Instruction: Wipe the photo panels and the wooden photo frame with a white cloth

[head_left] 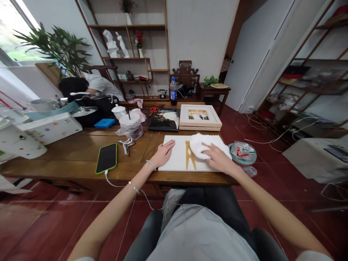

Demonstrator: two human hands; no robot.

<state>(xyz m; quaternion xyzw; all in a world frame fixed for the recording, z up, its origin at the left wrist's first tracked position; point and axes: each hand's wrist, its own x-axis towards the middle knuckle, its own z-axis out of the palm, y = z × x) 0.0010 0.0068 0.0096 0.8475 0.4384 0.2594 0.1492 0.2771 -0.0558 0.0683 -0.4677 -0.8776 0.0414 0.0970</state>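
At frame centre I see the board [176, 157] flat on the table [81, 145], with the cloth [199, 146] on its right half. The left hand [163, 154] lies on its left edge, the right hand [220, 159] on the cloth. The phone [106, 157] lies to the left, the framed picture [199, 116] behind.

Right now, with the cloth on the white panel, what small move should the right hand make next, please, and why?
Probably slide the white cloth toward the near edge beside the wooden stand: the right hand presses it at the far right of the panel; the left hand pins the left edge.
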